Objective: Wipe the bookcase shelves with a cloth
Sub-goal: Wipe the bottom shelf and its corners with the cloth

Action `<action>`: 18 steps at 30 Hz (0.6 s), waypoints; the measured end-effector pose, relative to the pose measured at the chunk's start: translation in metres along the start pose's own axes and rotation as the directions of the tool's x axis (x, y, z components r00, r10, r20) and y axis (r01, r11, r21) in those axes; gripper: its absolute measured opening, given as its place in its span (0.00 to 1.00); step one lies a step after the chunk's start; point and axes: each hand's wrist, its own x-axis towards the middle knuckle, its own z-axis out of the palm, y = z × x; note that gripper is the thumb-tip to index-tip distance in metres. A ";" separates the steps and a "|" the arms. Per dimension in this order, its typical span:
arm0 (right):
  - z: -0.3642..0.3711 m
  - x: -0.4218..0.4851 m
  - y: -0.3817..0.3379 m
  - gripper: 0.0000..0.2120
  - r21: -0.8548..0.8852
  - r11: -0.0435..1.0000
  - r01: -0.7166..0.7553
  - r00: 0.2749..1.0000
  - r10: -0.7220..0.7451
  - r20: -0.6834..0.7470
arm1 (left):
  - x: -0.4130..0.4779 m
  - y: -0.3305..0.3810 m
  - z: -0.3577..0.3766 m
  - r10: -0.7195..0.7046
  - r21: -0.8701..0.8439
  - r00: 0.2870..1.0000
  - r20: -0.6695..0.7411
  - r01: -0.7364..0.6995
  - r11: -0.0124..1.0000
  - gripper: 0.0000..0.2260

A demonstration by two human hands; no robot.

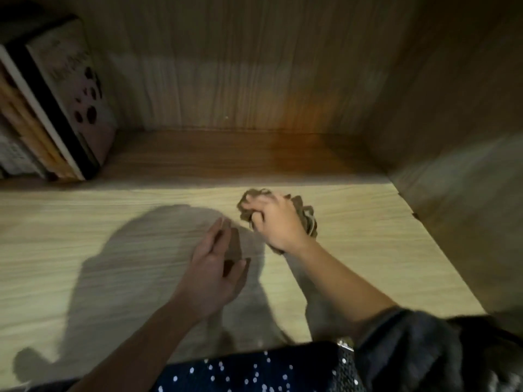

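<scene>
A crumpled brown cloth (307,219) lies bunched on the light wooden shelf (113,222), right of centre. My right hand (277,224) grips the cloth, fingers curled into its folds, and covers most of it. My left hand (215,264) hovers just left of it over the shelf, fingers straight and held together, holding nothing. Both forearms reach in from the bottom edge.
Several books (53,108) lean upright at the shelf's far left. The bookcase's back panel (240,80) closes the rear and a side wall (458,137) bounds the right. My dark spotted clothing (254,372) fills the bottom edge.
</scene>
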 end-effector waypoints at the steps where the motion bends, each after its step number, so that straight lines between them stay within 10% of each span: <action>1: 0.003 -0.018 -0.007 0.22 0.026 0.999 0.030 1.000 -0.030 -0.003 | -0.004 0.002 0.003 -0.015 -0.002 1.000 0.007 0.015 1.000 0.29; 9: -0.011 -0.169 -0.012 0.25 0.108 0.989 0.104 0.993 -0.109 0.042 | -0.038 0.017 0.014 -0.099 0.139 0.994 0.041 0.093 0.986 0.25; 15: -0.044 -0.170 0.042 0.22 0.194 0.911 -0.363 0.913 0.390 -0.120 | -0.050 0.018 0.024 -0.076 0.115 0.997 -0.023 0.078 0.990 0.21; 18: -0.017 -0.171 -0.004 0.18 0.151 0.940 -0.307 0.932 0.329 -0.152 | -0.045 0.036 0.043 -0.094 0.062 0.996 0.006 0.094 0.994 0.21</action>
